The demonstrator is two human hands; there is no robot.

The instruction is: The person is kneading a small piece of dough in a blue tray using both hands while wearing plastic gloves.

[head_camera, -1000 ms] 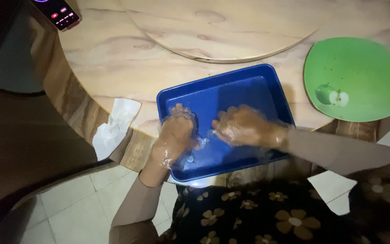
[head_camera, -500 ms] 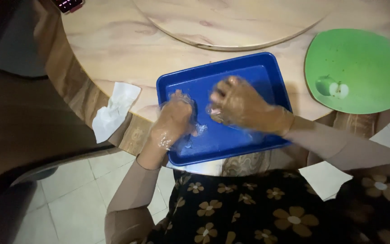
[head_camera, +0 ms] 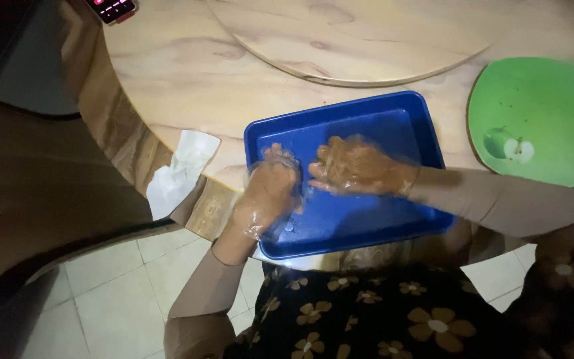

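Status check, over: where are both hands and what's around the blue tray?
Left hand and right hand, in clear gloves, inside blue tray. Held item unclear. Green plate right, white tissue left.

one head-worn camera looks steeply down, close over the blue tray (head_camera: pixel 393 126) at the wooden table (head_camera: pixel 187 80) edge

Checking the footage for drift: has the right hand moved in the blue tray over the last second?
Yes. The right hand has shifted toward the blue tray's far rim, slightly nearer the left hand.
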